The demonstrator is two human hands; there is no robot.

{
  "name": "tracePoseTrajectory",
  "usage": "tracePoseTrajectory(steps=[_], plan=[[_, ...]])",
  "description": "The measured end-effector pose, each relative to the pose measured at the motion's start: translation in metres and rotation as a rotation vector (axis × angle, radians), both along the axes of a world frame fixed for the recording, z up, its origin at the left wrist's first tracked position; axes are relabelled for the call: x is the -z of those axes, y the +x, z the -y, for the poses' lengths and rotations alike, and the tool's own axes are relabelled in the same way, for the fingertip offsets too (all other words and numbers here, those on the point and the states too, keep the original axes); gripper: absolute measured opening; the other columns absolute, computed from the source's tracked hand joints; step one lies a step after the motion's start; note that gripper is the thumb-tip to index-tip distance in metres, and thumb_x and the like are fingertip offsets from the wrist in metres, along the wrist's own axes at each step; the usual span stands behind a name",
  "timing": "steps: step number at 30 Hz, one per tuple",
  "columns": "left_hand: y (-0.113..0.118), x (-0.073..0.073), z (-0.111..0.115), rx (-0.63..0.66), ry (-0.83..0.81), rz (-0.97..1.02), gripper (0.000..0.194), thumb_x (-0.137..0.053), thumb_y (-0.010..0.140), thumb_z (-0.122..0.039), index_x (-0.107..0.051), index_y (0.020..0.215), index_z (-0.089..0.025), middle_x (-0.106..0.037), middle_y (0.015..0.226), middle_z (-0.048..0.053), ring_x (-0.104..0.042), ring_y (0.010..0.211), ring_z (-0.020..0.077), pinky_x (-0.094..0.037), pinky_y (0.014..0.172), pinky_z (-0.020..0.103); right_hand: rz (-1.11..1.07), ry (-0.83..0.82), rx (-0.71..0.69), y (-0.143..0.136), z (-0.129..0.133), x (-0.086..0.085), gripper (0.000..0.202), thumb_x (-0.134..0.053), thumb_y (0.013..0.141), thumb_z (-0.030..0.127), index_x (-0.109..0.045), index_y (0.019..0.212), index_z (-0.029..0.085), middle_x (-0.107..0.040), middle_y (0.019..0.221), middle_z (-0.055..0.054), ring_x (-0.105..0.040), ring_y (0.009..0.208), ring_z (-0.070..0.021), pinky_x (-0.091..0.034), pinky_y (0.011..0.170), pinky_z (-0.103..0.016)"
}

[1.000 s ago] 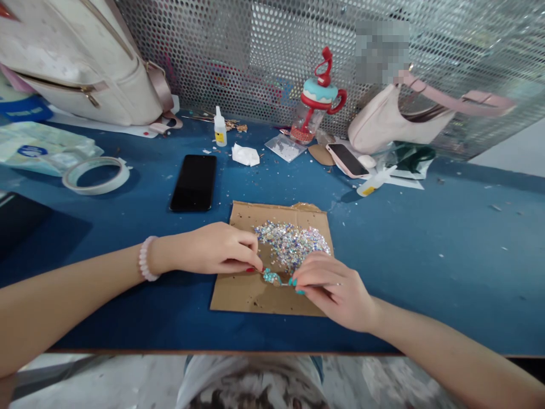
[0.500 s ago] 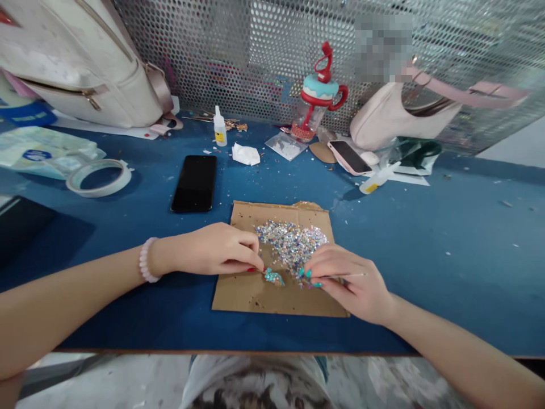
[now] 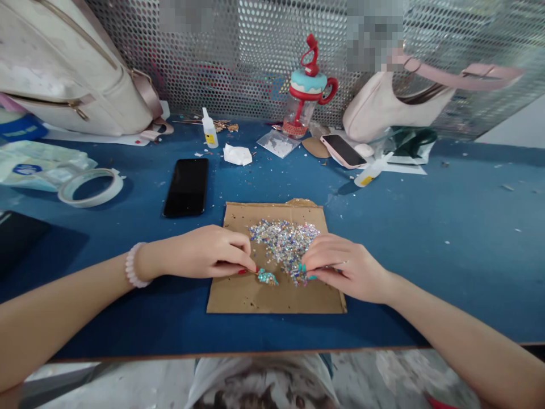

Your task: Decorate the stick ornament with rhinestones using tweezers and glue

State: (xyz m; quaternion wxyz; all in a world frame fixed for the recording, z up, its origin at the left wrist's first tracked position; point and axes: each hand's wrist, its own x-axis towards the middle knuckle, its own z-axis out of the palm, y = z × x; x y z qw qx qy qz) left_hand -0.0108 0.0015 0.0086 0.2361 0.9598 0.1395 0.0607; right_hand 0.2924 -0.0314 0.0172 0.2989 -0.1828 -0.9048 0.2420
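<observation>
Right hand (image 3: 355, 270) shifts from turquoise-studded piece (image 3: 268, 278) to near edge of gem pile (image 3: 284, 238), pinching thin stick (image 3: 332, 266) | left hand (image 3: 210, 251) pinches piece over cardboard (image 3: 238, 298) | blue tabletop (image 3: 426, 227) stretches right.

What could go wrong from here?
1. The loose sparkly bits lie in an open heap on the cardboard; the right hand, at their edge, might scatter some.
2. The left hand has only a fingertip pinch at one end of the small turquoise piece, so it could slip or twist.
3. The tipped bottle might leak if it is uncapped; I can't tell.
</observation>
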Motion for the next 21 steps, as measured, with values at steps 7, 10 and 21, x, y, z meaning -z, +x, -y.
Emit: tracePoseTrajectory(steps=[7,10,21], plan=[[-0.0002,-0.0017,0.0,-0.004,-0.03,-0.006,0.026,-0.052,0.094,-0.019,-0.063,0.115,-0.029,-0.062,0.095,0.001,-0.058,0.075,0.0092,-0.04,0.065,0.02,0.046,-0.008,-0.022,0.0006,0.0009,0.001,0.014,-0.05,0.095,0.016,-0.062,0.088,0.017,-0.068,0.077,-0.004,-0.06,0.075,-0.0151,-0.049,0.074,-0.033],[0.0,-0.0024,0.0004,-0.008,-0.039,-0.024,0.026,-0.051,0.094,-0.019,-0.063,0.115,-0.029,-0.061,0.096,0.001,-0.058,0.076,0.0095,-0.039,0.066,0.02,0.064,0.004,-0.03,-0.0002,0.0021,0.0012,0.013,-0.051,0.094,0.014,-0.062,0.087,0.016,-0.067,0.076,-0.004,-0.059,0.074,-0.015,-0.048,0.073,-0.033],[0.0004,-0.0024,0.0007,0.001,-0.038,-0.019,0.025,-0.047,0.097,-0.022,-0.062,0.116,-0.028,-0.06,0.095,0.001,-0.056,0.077,0.0097,-0.038,0.067,0.021,0.063,0.054,-0.005,-0.002,0.0048,0.0001,0.014,-0.05,0.094,0.015,-0.062,0.087,0.016,-0.068,0.076,-0.004,-0.059,0.074,-0.0152,-0.05,0.072,-0.032]])
